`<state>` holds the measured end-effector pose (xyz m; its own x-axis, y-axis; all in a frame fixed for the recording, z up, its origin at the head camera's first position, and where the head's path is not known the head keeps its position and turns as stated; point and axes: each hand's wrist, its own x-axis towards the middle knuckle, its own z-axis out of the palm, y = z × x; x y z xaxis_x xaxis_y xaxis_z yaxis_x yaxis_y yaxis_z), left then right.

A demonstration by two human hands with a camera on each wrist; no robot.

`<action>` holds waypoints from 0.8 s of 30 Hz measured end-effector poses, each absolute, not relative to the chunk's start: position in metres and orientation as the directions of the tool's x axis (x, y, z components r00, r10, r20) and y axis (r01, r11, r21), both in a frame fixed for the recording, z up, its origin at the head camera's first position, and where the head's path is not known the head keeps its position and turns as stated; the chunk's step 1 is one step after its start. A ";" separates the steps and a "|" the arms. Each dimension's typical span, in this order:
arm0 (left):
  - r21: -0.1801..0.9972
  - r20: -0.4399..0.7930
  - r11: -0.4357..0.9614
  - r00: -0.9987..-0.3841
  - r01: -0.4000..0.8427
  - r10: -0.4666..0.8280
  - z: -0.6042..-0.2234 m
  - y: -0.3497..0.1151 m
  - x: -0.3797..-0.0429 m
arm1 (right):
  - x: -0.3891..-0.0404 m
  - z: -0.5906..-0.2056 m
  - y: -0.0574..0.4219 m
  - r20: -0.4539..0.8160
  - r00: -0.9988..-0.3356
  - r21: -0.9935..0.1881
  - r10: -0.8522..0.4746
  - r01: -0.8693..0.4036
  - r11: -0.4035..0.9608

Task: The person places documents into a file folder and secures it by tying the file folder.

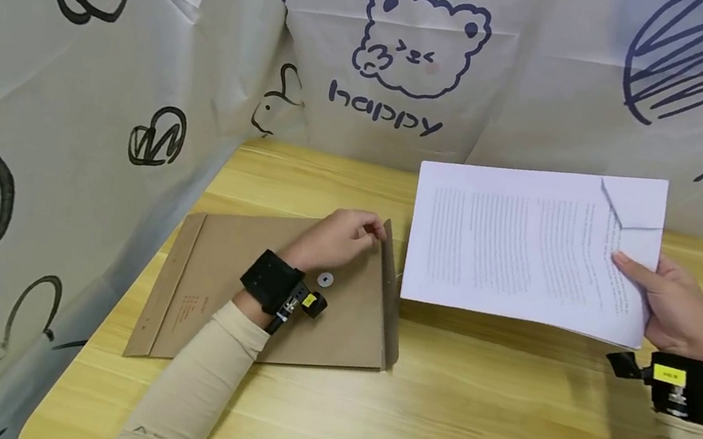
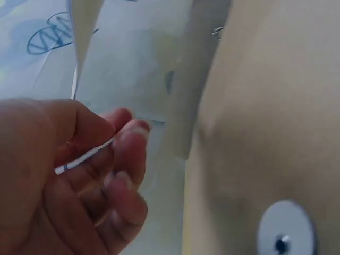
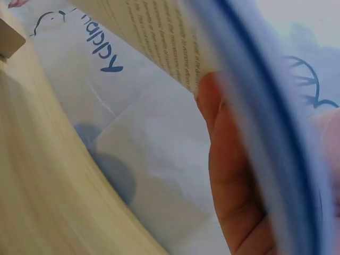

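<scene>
Desk [image 1: 465, 415] carried brown envelope [image 1: 232, 255], flat, flap [image 1: 388, 307] raised at right end. Paper stack [image 1: 522, 251] was up off desk, right grip [image 1: 683, 311] holding its right edge. Left grip [image 1: 336, 236] pinched white string [image 2: 87, 156] by flap; white button [image 1: 326, 280] sat on envelope.

Left fingers [image 2: 130, 154] pinching; right fingers [image 3: 229, 164] gripping (thumb [image 1: 639, 273] extended).

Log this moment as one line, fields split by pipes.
left hand: pinches white string | right hand: holds printed papers | brown envelope: lies on table
</scene>
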<state>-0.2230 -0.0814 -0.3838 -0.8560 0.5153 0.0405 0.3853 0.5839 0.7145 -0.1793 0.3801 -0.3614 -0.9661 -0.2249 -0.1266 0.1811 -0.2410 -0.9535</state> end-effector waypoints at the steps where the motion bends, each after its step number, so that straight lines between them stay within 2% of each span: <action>1: 0.690 0.036 0.597 -0.843 0.410 0.537 -0.385 -0.080 -0.223 | -0.180 -0.362 0.380 -0.129 -0.962 -0.956 -0.239 0.185 -0.229; 7: 0.520 -0.006 0.655 -0.764 0.548 0.645 -0.394 -0.073 -0.221 | -0.183 -0.364 0.375 -0.189 -0.947 -0.968 -0.261 0.224 -0.112; 14: 0.385 -0.026 0.681 -0.730 0.623 0.683 -0.397 -0.070 -0.219 | -0.184 -0.367 0.370 -0.255 -0.940 -0.967 -0.229 0.249 0.053; 17: 0.353 -0.024 0.681 -0.722 0.641 0.692 -0.398 -0.068 -0.218 | -0.185 -0.368 0.369 -0.271 -0.936 -0.961 -0.226 0.251 0.115; 24: 0.347 -0.013 0.673 -0.715 0.653 0.700 -0.398 -0.066 -0.218 | -0.185 -0.369 0.372 -0.258 -0.933 -0.961 -0.252 0.221 0.164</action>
<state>-0.2177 -0.0656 -0.3984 -0.7145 0.6995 -0.0128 0.6530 0.6734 0.3466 -0.1853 0.3716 -0.3687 -0.9328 -0.2517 -0.2579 0.2214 0.1642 -0.9613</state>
